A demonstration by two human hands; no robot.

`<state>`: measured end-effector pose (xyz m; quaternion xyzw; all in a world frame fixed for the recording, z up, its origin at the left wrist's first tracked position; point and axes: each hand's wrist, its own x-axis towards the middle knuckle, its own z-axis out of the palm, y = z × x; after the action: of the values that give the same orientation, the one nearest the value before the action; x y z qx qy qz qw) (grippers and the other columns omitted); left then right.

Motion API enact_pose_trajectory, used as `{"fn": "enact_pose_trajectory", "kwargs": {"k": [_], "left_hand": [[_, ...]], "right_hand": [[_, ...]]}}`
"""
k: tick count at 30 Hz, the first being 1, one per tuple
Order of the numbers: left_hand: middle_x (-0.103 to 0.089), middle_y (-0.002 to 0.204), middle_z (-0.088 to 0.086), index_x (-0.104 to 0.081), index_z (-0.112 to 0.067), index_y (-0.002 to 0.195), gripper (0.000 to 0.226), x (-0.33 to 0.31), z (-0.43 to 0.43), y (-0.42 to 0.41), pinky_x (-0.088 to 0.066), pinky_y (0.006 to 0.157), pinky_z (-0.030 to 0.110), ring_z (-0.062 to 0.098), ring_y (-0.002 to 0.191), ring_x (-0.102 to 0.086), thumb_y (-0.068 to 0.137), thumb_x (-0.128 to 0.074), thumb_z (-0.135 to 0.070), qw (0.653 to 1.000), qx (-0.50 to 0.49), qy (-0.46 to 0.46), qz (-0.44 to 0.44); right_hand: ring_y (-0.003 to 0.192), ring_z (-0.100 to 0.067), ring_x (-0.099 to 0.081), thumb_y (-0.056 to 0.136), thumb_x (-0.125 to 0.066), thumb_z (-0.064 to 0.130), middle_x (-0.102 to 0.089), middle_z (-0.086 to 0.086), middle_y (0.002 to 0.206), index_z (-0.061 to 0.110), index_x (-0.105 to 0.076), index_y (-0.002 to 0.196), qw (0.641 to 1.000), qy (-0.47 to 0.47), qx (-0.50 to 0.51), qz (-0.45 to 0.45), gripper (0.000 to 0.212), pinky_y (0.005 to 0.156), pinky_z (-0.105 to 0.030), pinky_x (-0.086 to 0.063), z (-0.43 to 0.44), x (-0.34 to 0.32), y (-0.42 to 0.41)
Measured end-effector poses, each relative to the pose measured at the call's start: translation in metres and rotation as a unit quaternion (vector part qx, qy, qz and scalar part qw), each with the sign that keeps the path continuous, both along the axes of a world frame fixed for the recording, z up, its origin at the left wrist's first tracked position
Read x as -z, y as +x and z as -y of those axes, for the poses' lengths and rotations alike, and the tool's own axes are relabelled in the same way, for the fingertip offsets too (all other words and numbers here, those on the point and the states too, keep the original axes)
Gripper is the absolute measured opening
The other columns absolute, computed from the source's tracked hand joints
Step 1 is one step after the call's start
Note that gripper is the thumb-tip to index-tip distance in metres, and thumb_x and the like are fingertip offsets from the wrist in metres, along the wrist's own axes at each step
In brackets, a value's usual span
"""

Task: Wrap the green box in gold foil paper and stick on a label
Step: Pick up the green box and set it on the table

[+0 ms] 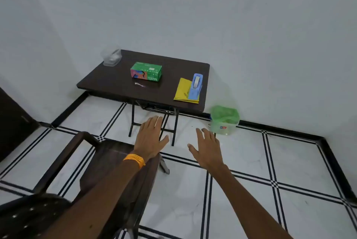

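- Step in hand: the approach, as I judge it. Nothing is wrapped and nothing is held.
- The left hand and the right hand are both stretched forward over the floor, fingers straight and spread, well short of the bench.
- The box lies flat near the middle of the bench, bare of any paper.
- The foil lies folded at the bench's right end, well apart from the box, with a tape dispenser standing on it.
- A small pale strip lies just in front of the box; it may be the label, but it is too small to tell.
- A chair stands between the person and the bench, to the left.
- Next move, by my reckoning: get close to the bench, lift the dispenser off the foil, then spread the foil flat and set the box on it.
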<state>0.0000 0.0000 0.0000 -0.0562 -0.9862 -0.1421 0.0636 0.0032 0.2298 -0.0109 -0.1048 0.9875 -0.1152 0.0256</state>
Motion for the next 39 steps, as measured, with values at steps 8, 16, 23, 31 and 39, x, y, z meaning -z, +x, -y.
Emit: {"fn": "enact_pose_trajectory", "kwargs": {"k": [8, 16, 23, 31, 39], "left_hand": [[-0.031, 0.157, 0.013, -0.028, -0.01, 0.152, 0.074, 0.028, 0.02, -0.115, -0.024, 0.119, 0.042, 0.029, 0.147, -0.025, 0.092, -0.057, -0.043, 0.998, -0.031, 0.021, 0.041], [-0.022, 0.161, 0.01, -0.031, -0.012, 0.152, 0.072, 0.042, 0.048, -0.249, -0.026, 0.119, 0.043, 0.028, 0.148, -0.022, 0.094, -0.057, -0.044, 0.989, -0.09, 0.056, 0.098], [-0.028, 0.159, 0.011, -0.035, -0.013, 0.15, 0.069, 0.054, 0.062, -0.336, -0.029, 0.118, 0.045, 0.028, 0.147, -0.026, 0.093, -0.058, -0.043, 0.981, -0.14, 0.053, 0.127], [-0.026, 0.16, 0.011, -0.031, -0.014, 0.151, 0.072, 0.061, 0.088, -0.406, -0.029, 0.118, 0.047, 0.027, 0.148, -0.025, 0.092, -0.058, -0.046, 0.964, -0.218, 0.06, 0.137], [-0.026, 0.16, 0.011, -0.031, -0.014, 0.151, 0.072, 0.062, 0.132, -0.446, -0.029, 0.118, 0.046, 0.027, 0.147, -0.025, 0.092, -0.058, -0.045, 0.952, -0.266, 0.06, 0.142]], "right_hand": [[0.145, -0.029, -0.028, 0.1, -0.044, 0.053, -0.032, -0.01, 0.157, 0.016, -0.028, 0.154, 1.0, -0.005, -0.013, 0.015, 0.068, 0.114, -0.044, -0.029, 0.018, 0.021, -0.128], [0.131, -0.032, -0.046, 0.097, -0.05, 0.053, -0.048, -0.01, 0.142, 0.014, -0.041, 0.147, 0.999, -0.007, -0.045, 0.028, 0.064, 0.1, -0.046, -0.044, 0.05, 0.033, -0.27], [0.139, -0.034, -0.037, 0.099, -0.047, 0.052, -0.039, -0.014, 0.152, 0.014, -0.035, 0.152, 0.992, -0.023, -0.108, 0.055, 0.066, 0.105, -0.049, -0.04, 0.084, 0.043, -0.38], [0.137, -0.031, -0.038, 0.098, -0.046, 0.052, -0.039, -0.011, 0.149, 0.015, -0.034, 0.15, 0.98, -0.018, -0.188, 0.061, 0.065, 0.105, -0.046, -0.042, 0.117, 0.052, -0.489], [0.139, -0.031, -0.035, 0.098, -0.048, 0.051, -0.037, -0.012, 0.151, 0.014, -0.034, 0.15, 0.969, -0.028, -0.229, 0.085, 0.065, 0.106, -0.047, -0.041, 0.176, 0.062, -0.548]]}}
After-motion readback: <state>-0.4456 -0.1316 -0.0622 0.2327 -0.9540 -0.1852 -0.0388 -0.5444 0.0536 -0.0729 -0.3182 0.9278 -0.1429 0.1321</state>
